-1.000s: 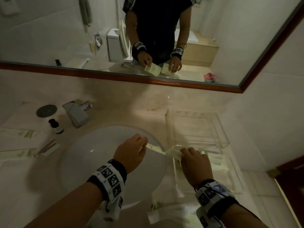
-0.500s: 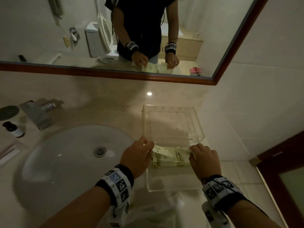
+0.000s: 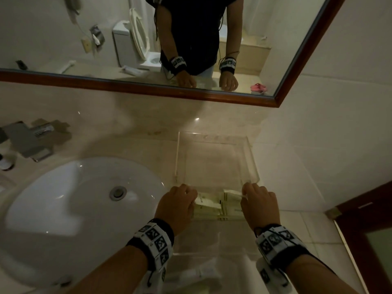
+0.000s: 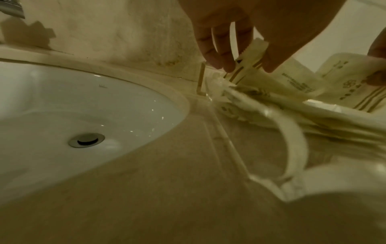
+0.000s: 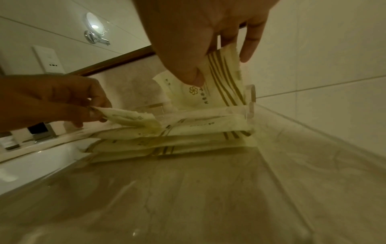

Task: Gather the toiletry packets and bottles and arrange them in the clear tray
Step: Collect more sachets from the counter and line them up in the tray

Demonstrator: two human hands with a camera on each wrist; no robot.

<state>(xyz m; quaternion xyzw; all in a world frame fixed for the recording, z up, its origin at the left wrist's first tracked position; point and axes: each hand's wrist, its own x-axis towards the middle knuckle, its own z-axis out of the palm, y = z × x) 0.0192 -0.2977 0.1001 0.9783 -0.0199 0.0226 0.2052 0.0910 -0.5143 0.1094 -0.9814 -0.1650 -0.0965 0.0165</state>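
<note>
The clear tray stands on the counter right of the sink. A stack of cream toiletry packets with gold stripes lies across its near end. My left hand pinches the left end of one packet between thumb and fingers, at the tray's left wall. My right hand pinches the striped end of another packet, which stands tilted up over the stack by the tray's right wall. A small dark-capped bottle stands on the counter at the far left.
The white sink fills the left, with the faucet behind it. A wall mirror hangs above. More white packets lie dimly at the counter's front edge. A tiled wall and a dark door close the right side.
Both hands carried their packets from over the sink to the right and down into the tray, then drew apart to the tray's two sides. The view swung right with them.
</note>
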